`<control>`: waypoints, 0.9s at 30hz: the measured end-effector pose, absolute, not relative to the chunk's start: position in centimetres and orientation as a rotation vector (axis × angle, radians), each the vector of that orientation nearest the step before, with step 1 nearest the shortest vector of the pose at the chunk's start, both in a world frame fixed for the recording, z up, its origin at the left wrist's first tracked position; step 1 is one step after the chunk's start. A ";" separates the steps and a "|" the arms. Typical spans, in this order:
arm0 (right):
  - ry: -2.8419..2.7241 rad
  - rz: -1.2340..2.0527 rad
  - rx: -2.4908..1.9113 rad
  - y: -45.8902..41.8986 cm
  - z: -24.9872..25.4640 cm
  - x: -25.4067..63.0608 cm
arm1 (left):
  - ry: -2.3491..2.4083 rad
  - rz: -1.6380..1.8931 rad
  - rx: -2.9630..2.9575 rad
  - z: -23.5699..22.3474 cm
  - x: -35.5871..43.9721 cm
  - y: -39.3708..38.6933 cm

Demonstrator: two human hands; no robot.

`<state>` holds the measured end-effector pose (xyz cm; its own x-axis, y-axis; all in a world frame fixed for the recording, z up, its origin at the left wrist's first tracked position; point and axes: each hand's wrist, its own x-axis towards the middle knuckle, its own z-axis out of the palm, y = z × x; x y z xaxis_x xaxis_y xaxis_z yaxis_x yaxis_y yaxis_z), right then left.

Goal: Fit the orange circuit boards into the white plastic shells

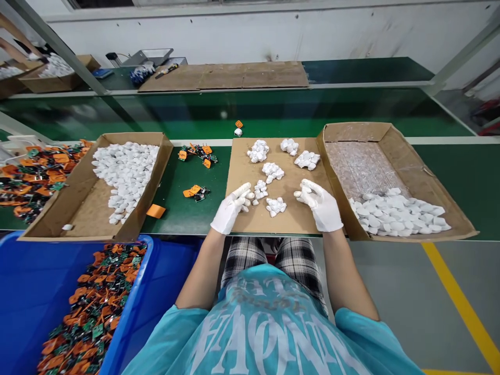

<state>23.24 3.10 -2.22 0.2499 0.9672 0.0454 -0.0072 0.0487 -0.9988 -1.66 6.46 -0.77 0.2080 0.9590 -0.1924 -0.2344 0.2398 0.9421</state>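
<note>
Both my hands wear white gloves and are over a flat cardboard sheet (250, 221). My left hand (231, 209) has its fingers apart at the edge of a small pile of white pieces (260, 189), with no piece visibly gripped. My right hand (321, 205) is at the sheet's right side, fingers stretched toward the middle, nothing seen in them. Between the hands lies another pile of white pieces (276, 207). Farther back on the sheet sit more piles, among them a middle one (272, 172) and one at the right (307, 160).
A cardboard box (164, 161) of white pieces stands left, another box (332, 172) right. Orange-and-green circuit parts lie in a small heap (197, 192), a large heap (42, 172) and a blue bin (156, 260). A belt (281, 112) runs behind.
</note>
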 end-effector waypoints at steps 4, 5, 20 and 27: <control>-1.060 1.023 -1.350 3.2 -2.4 22.9 | 1.071 1.025 0.987 -0.7 -2.3 6.3; -1.071 0.997 -1.374 3.2 -2.6 22.9 | 1.099 1.026 1.008 -0.8 -2.3 6.2; -2.142 0.904 -1.485 6.5 -0.3 22.4 | 1.307 0.951 1.340 -1.1 -0.8 6.2; -1.372 1.226 -1.355 5.7 -1.4 22.9 | 1.352 0.743 1.983 0.4 3.7 8.6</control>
<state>22.88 5.71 -1.36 -0.0734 0.9946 -0.0728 0.1841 -0.0582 -0.9812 3.71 8.60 0.44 0.3186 0.9420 0.1055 0.5941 -0.2851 0.7521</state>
